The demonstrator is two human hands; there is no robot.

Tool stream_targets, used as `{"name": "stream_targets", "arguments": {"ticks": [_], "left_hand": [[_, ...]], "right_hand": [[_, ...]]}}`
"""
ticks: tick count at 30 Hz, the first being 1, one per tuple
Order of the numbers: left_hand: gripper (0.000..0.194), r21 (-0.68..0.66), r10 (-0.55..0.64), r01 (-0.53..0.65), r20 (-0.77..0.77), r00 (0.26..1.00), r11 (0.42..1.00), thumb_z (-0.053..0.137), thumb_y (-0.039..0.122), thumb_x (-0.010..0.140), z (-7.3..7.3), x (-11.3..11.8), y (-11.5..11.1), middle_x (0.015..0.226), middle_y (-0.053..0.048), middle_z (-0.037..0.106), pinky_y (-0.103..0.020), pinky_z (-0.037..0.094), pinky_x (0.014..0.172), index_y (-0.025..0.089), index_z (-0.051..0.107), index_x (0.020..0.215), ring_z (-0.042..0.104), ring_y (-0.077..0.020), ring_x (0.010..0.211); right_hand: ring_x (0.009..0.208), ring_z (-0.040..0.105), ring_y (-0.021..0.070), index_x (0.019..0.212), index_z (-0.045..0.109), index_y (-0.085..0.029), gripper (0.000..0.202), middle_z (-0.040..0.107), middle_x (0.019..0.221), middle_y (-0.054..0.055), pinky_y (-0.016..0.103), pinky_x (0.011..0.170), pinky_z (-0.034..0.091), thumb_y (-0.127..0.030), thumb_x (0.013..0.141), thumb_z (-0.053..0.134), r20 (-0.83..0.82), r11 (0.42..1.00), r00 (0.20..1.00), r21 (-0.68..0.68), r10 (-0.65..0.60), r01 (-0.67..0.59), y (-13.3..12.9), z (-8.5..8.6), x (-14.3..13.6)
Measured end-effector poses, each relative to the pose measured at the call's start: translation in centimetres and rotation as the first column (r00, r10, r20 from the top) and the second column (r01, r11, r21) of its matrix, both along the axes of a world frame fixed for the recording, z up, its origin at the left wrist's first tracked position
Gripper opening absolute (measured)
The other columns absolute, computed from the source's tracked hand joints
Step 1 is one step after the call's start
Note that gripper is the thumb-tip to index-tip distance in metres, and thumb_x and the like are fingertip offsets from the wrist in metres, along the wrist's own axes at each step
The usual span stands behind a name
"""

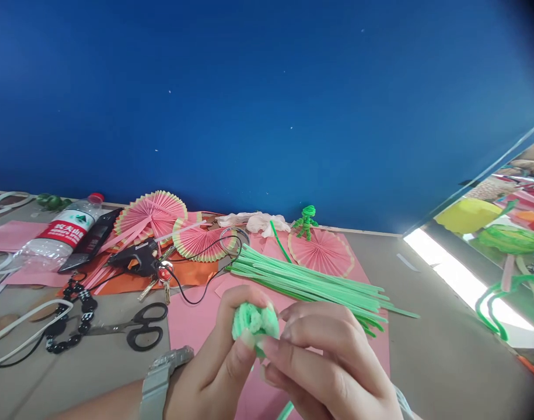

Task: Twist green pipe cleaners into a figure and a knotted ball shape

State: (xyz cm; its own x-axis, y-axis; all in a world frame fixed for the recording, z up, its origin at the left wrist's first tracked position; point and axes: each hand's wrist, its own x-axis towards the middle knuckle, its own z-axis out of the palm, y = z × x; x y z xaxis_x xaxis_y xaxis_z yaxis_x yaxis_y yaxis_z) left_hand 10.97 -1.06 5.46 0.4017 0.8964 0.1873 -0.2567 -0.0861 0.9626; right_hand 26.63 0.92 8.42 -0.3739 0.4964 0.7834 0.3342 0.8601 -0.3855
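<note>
A pale green coil of pipe cleaner (253,318), wound into a small round shape, sits between my two hands. My left hand (214,367) is closed around its left side, thumb in front and index finger over the top. With thumb and fingertips, my right hand (337,356) pinches the lower right edge of the coil. Just beyond my hands lies a bundle of light green pipe cleaners (310,283) on pink paper (190,326). A loose pale green pipe cleaner end (285,410) shows below my hands.
Black scissors (145,328), a bead bracelet (86,312), keys (165,277), a glue gun (138,258) and a bottle (67,230) lie to the left. Pink paper fans (150,216) and a green pipe-cleaner figure (308,223) are along the blue partition (267,105).
</note>
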Motion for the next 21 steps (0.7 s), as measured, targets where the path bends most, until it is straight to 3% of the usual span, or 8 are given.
{"name": "stream_targets", "arguments": {"ticks": [6, 12, 15, 18, 21], "left_hand": [[0.024, 0.024, -0.031, 0.032, -0.025, 0.999, 0.999, 0.023, 0.040, 0.092, 0.0, -0.3, -0.2, 0.091, 0.002, 0.034, -0.024, 0.037, 0.074, 0.041, 0.034, 0.114, 0.037, -0.0127, 0.077], [0.024, 0.011, -0.046, 0.046, 0.047, 0.998, 0.999, 0.024, 0.039, 0.093, -0.1, -0.2, -0.3, 0.088, 0.002, 0.039, -0.024, 0.036, 0.073, 0.040, 0.036, 0.114, 0.039, -0.0119, 0.076], [0.026, 0.013, -0.037, 0.036, 0.055, 0.998, 0.999, 0.028, 0.040, 0.092, -0.1, -0.3, -0.2, 0.088, 0.001, 0.040, -0.023, 0.037, 0.072, 0.037, 0.038, 0.116, 0.040, -0.0119, 0.076], [0.026, 0.026, -0.040, 0.039, 0.046, 0.998, 0.999, 0.031, 0.039, 0.091, -0.1, -0.3, -0.2, 0.088, 0.000, 0.042, -0.024, 0.038, 0.072, 0.034, 0.040, 0.116, 0.042, -0.0128, 0.078], [0.024, -0.007, -0.027, 0.027, 0.060, 0.998, 1.000, 0.033, 0.039, 0.091, 0.1, 0.2, -0.5, 0.087, 0.001, 0.043, -0.023, 0.037, 0.071, 0.035, 0.041, 0.113, 0.043, -0.0123, 0.077]], "right_hand": [[0.074, 0.053, 0.0157, 0.095, 0.062, -0.010, 0.025, 0.057, 0.078, 0.004, 0.029, 0.065, 0.051, 0.000, 0.073, 0.062, 0.023, 0.998, 0.999, 0.034, 0.044, -0.045, 0.0, -0.8, 0.2], [0.073, 0.053, 0.0150, 0.094, 0.061, -0.015, 0.021, 0.053, 0.081, 0.004, 0.031, 0.065, 0.051, -0.004, 0.076, 0.060, -0.047, 0.966, 0.981, -0.171, 0.187, -0.192, 0.8, -0.4, 0.5], [0.073, 0.054, 0.0144, 0.095, 0.059, -0.017, 0.025, 0.053, 0.081, 0.003, 0.029, 0.064, 0.051, -0.003, 0.075, 0.060, -0.178, 0.935, 0.956, -0.227, 0.235, -0.272, 1.2, -0.5, 0.4], [0.074, 0.056, 0.0142, 0.093, 0.057, -0.019, 0.029, 0.054, 0.081, 0.002, 0.028, 0.063, 0.052, 0.001, 0.072, 0.061, -0.286, 0.935, 0.937, -0.228, 0.202, -0.271, 1.3, -0.5, 0.4], [0.077, 0.056, 0.0156, 0.097, 0.057, -0.017, 0.034, 0.057, 0.085, 0.004, 0.030, 0.068, 0.052, 0.003, 0.069, 0.061, -0.205, 0.955, 0.959, -0.183, 0.197, -0.235, 1.0, -0.1, 0.8]]}}
